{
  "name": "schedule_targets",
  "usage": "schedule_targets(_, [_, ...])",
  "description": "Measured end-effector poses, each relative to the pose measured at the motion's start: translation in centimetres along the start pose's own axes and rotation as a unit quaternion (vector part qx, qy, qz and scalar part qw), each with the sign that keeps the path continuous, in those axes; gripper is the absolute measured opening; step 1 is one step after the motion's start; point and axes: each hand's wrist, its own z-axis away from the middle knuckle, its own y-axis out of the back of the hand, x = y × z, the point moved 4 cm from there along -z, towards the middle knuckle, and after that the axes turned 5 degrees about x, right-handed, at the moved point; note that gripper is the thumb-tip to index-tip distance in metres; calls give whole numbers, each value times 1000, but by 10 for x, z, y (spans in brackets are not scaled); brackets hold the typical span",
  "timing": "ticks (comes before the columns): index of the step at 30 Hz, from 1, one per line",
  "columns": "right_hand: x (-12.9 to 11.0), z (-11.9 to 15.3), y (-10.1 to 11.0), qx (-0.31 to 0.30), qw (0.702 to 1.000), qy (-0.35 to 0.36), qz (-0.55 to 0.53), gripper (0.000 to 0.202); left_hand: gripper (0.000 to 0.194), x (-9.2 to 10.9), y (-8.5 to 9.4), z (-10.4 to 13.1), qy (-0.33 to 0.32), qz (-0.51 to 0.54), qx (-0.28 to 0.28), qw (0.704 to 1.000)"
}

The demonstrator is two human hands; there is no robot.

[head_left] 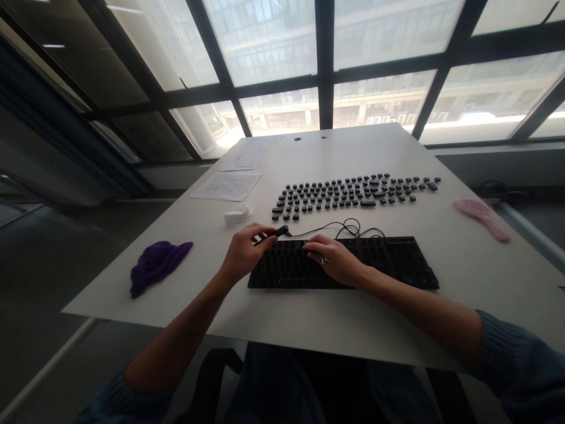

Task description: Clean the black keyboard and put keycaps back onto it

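Bare forearms [410, 294] are extended from gathered blue fabric sleeves [516, 359]; bare left hand [245, 250] is pinched, bare right hand [338, 259] curled palm-down.

A black keyboard [397, 265] is laid flat on the white table [265, 315], its thin cable [352, 227] looped behind. A slim dark object [274, 234], too dim to be identified, is held at its far left corner; a shiny metal tool [323, 259] is held left of its middle. Loose black keycaps [368, 204] are spread beyond in rough rows.
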Motion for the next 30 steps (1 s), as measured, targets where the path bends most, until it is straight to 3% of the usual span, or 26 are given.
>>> schedule_targets(4, [-26,1,2,-43,988,97,112,24,23,-9,-12,-49,-29,-53,2,998])
schedule_targets(8, [-52,5,4,-47,976,160,143,22,20,-6,-55,-95,-82,-107,-80,988])
schedule_targets(12, [-62,9,3,-57,973,178,134,21,14,6,-105,-115,-121,-127,-146,974])
schedule_targets(15, [-63,9,3,-63,974,174,134,21,13,8,-128,-120,-138,-144,-166,966])
schedule_targets(22, [-65,9,3,-76,972,180,129,18,13,-4,-143,-126,-141,-181,-180,956])
schedule_targets(30, [-66,10,1,-75,972,183,126,17,15,-2,-148,-123,-139,-164,-175,961])
